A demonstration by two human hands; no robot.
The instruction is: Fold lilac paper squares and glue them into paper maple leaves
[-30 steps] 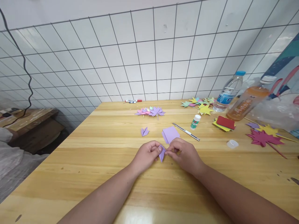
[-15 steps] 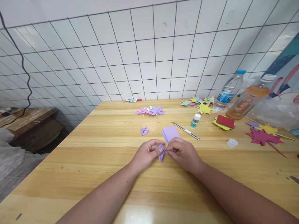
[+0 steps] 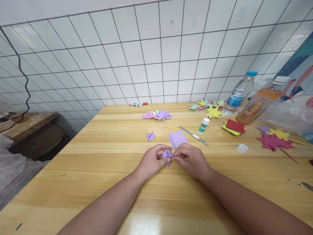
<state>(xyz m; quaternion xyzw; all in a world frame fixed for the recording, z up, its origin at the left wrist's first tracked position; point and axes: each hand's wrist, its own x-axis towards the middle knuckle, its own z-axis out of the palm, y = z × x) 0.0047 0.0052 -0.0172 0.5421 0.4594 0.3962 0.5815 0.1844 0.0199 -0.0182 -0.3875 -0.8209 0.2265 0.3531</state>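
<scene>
Between both hands is a small folded piece of purple paper [image 3: 167, 153], held just above the wooden table. My left hand [image 3: 154, 160] pinches it from the left, its thumb across the lower part. From the right, my right hand [image 3: 191, 160] grips its edge between thumb and forefinger. The fingertips partly hide the folds. Just beyond my hands lies a stack of purple paper squares [image 3: 178, 138]. Another folded purple paper piece [image 3: 150, 136] rests to the left of that stack.
A utility knife [image 3: 194, 135], a glue stick [image 3: 203, 125] and its cap [image 3: 242, 148] lie to the right. Paper leaves [image 3: 163, 115] sit at the back. Two bottles [image 3: 241, 93], coloured paper [image 3: 234, 126] and a dark red leaf [image 3: 274, 142] are farther right. Markers [image 3: 138, 104] lie by the wall.
The folded purple paper has turned in my fingers, with a broader face now showing at its top. My left thumb has shifted slightly lower and to the right on it.
</scene>
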